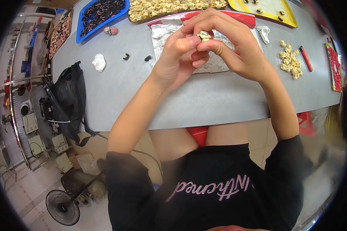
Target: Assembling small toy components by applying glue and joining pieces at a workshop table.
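Above the middle of the table, my left hand (174, 56) and my right hand (241, 48) meet fingertip to fingertip. Between their thumbs and fingers they pinch a small cream-coloured figure piece (206, 34) with dark markings and a dark edge. Its exact kind is too small to make out, and fingers cover part of it. Below my hands lies a white-smeared work sheet (216, 66) with a red border. Two small black curved pieces (126, 57) rest to the left of my left hand, apart from each other. A pile of cream pieces (291, 63) sits to the right.
At the back stand a blue tray (80, 30) of dark curved pieces, a tray of cream pieces (173, 8) and a yellow tray (285, 9). Crumpled white lumps (99, 62), a red pen-like tool (306, 59) and a black bag (67, 92) are around. A fan (63, 208) stands lower left.
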The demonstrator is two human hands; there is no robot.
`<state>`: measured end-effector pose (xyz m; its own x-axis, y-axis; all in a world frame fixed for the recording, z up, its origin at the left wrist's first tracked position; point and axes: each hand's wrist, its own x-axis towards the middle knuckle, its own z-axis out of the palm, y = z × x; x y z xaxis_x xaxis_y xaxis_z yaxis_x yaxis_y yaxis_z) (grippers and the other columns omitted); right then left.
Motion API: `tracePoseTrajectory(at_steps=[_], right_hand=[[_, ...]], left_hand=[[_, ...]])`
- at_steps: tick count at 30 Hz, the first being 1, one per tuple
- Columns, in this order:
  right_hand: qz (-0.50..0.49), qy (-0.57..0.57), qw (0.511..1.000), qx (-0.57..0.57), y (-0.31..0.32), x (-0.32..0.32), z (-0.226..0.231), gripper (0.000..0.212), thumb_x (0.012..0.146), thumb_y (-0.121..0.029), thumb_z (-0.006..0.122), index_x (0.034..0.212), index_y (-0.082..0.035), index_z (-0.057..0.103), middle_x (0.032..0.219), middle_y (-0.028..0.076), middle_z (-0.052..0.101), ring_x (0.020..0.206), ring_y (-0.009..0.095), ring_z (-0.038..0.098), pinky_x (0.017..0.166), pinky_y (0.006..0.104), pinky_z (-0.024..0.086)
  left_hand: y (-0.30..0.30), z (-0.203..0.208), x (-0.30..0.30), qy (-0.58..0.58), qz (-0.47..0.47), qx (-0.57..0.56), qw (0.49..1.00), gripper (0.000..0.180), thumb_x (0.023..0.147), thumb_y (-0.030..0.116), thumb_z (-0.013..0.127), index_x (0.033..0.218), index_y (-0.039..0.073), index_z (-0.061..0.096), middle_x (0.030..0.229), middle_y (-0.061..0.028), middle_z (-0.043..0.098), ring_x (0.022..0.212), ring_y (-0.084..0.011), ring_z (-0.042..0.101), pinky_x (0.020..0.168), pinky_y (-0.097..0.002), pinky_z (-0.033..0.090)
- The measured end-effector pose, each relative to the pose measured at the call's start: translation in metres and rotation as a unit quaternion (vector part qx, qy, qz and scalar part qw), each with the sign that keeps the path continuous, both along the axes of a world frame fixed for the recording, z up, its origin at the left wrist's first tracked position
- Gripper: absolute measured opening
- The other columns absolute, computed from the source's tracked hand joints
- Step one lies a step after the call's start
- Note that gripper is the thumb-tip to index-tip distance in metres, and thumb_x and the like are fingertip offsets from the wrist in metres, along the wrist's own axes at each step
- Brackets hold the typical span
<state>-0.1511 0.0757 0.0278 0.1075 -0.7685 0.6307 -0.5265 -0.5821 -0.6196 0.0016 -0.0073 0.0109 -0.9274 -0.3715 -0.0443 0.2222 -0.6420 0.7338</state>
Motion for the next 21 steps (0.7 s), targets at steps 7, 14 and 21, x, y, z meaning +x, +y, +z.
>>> tracePoseTrajectory(at_steps=[7,14,21], right_hand=[[-0.01,0.004,1.0,0.008,0.0004,0.0019,-0.0006,0.015,0.082,-0.006,0.06,0.095,0.0,0.057,0.101,0.01,0.063,0.081,0.02,0.054,0.074,0.0282,0.044],[-0.013,-0.001,1.0,0.02,0.0018,0.0021,-0.0005,0.014,0.082,-0.007,0.059,0.095,0.0,0.057,0.101,0.011,0.063,0.082,0.02,0.054,0.074,0.0285,0.044],[-0.014,0.016,1.0,0.003,0.0009,0.0009,-0.0025,0.017,0.083,-0.01,0.061,0.095,0.0,0.057,0.1,0.011,0.063,0.08,0.021,0.054,0.074,0.0286,0.044]], left_hand=[[0.0001,-0.0012,-0.0003,-0.009,0.003,-0.013,1.0,0.052,0.077,0.027,0.061,0.122,0.009,0.044,0.101,-0.0026,0.048,0.074,-0.0052,0.041,0.055,-0.0191,0.035],[-0.0013,-0.0026,-0.0002,-0.012,-0.008,-0.013,1.0,0.053,0.077,0.028,0.061,0.123,0.008,0.044,0.103,-0.0039,0.048,0.075,-0.0054,0.042,0.056,-0.019,0.035],[-0.0002,-0.0023,-0.001,-0.007,-0.006,-0.019,1.0,0.05,0.076,0.03,0.062,0.118,0.008,0.045,0.099,-0.003,0.048,0.07,-0.006,0.041,0.055,-0.0188,0.035]])
